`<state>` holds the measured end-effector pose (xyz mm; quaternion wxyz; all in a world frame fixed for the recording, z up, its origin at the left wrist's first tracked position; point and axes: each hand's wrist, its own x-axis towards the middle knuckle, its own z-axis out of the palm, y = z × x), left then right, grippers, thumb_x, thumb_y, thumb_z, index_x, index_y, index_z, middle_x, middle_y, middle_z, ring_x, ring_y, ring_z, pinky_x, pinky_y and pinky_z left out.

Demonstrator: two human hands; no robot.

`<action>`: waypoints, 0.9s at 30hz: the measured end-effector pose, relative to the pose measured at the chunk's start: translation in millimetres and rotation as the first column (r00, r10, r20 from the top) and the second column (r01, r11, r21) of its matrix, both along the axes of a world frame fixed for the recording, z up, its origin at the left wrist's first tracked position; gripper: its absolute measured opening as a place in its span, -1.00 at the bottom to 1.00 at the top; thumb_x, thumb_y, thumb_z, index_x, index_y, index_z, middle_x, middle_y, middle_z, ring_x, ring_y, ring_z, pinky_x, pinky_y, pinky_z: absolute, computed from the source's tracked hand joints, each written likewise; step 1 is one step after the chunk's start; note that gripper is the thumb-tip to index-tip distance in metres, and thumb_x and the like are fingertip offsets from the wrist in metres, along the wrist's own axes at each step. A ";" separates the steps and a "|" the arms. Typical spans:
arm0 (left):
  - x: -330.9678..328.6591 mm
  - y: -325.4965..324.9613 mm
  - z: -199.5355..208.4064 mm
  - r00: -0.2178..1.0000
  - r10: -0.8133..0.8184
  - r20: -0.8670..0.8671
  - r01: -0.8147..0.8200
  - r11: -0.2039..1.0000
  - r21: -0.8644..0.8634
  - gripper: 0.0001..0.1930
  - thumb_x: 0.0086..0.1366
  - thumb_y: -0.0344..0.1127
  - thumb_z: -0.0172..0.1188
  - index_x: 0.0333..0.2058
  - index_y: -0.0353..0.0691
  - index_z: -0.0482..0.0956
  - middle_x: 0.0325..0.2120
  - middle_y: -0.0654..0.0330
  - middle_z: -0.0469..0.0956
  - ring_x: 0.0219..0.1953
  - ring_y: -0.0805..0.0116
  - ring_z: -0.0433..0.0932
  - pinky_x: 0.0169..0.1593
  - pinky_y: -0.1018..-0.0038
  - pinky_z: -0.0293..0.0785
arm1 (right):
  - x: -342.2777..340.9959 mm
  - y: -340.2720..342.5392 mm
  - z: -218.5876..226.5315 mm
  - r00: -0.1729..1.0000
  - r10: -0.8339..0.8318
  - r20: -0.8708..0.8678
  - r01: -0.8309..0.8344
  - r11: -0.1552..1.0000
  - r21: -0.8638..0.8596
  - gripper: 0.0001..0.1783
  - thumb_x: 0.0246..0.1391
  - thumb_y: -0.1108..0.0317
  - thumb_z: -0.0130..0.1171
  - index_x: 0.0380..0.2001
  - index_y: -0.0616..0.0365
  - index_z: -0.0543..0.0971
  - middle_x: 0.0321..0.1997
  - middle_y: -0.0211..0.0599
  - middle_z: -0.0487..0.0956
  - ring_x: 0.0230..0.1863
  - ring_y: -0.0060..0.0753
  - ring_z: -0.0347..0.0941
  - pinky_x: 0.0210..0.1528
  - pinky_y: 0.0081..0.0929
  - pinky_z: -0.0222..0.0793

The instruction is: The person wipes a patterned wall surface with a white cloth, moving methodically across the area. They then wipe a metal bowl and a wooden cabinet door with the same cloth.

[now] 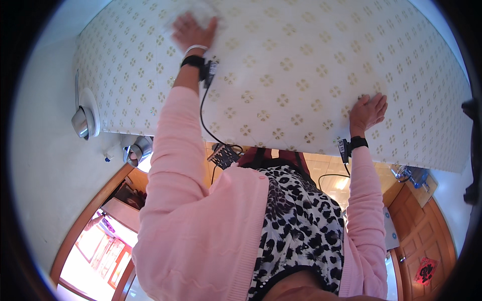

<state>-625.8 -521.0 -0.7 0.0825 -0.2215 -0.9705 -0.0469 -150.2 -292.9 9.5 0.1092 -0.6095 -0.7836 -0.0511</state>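
My left hand (193, 32) reaches to the far left part of a table covered with a white tablecloth (281, 85) patterned in gold four-petal flowers. Under and around its fingers lies a pale, whitish cloth (205, 11), smeared by motion; the hand presses it to the tabletop. A white bangle and a black wrist strap with a small device sit on that wrist. My right hand (369, 111) rests flat on the tablecloth near the right front edge, its fingers stretched out and holding nothing. It too wears a black strap with a cabled device.
At the left edge stand a white plate (93, 108) and a metal pot (80, 122); another metal vessel (142, 150) is below. Cables hang from both wrists. Under the right edge sits a blue, clear container (419, 176). A wooden door (422, 236) is behind on the right.
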 end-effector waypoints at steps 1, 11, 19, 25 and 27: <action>12.0 26.4 3.4 0.993 -0.116 0.012 0.116 0.993 0.011 0.06 0.10 0.55 -0.12 0.35 -0.19 0.06 0.37 -0.11 -0.01 0.42 -0.12 -0.14 0.33 -0.12 -0.16 | -0.3 -0.2 0.3 1.000 -0.002 0.007 0.002 1.000 0.006 -0.40 0.24 0.02 -0.12 0.26 0.08 0.27 0.42 -0.23 0.16 0.43 -0.04 -0.01 0.30 0.22 -0.05; 197.7 145.2 33.5 0.600 -0.786 0.150 0.790 0.611 0.040 0.01 0.13 0.48 -0.07 0.36 -0.16 0.05 0.38 -0.03 -0.02 0.42 -0.09 -0.13 0.37 -0.05 -0.16 | 0.0 0.3 1.0 0.999 -0.020 0.028 0.020 1.000 -0.006 -0.39 0.24 0.01 -0.13 0.27 0.07 0.28 0.43 -0.26 0.15 0.43 -0.09 -0.01 0.31 0.17 -0.06; 280.9 79.7 50.0 0.249 -0.936 0.250 0.909 0.315 0.273 -0.01 0.07 0.36 0.12 0.33 -0.17 0.12 0.39 0.07 -0.01 0.44 0.05 -0.15 0.40 0.03 -0.20 | 3.4 2.5 -2.0 1.000 0.005 0.027 -0.005 1.000 0.009 -0.40 0.20 0.04 -0.05 0.24 0.10 0.29 0.42 -0.23 0.17 0.42 -0.07 -0.01 0.32 0.17 -0.09; 276.4 6.8 58.3 0.202 -0.922 0.331 0.891 0.313 0.328 -0.02 0.04 0.32 0.17 0.33 -0.13 0.12 0.39 0.12 0.01 0.44 0.14 -0.13 0.41 0.05 -0.25 | 5.0 3.0 -2.8 0.999 0.023 0.034 -0.024 0.999 0.023 -0.43 0.20 0.04 -0.06 0.21 0.08 0.30 0.40 -0.24 0.20 0.40 -0.07 0.03 0.28 0.16 -0.04; 269.8 -14.6 60.2 0.225 -0.905 0.361 0.884 0.346 0.314 -0.02 0.04 0.31 0.17 0.34 -0.11 0.11 0.40 0.15 0.00 0.44 0.14 -0.13 0.42 0.06 -0.24 | 4.7 2.8 -2.2 0.999 0.025 0.041 -0.026 0.999 0.019 -0.43 0.20 0.04 -0.06 0.20 0.08 0.29 0.40 -0.24 0.20 0.40 -0.07 0.03 0.28 0.16 -0.04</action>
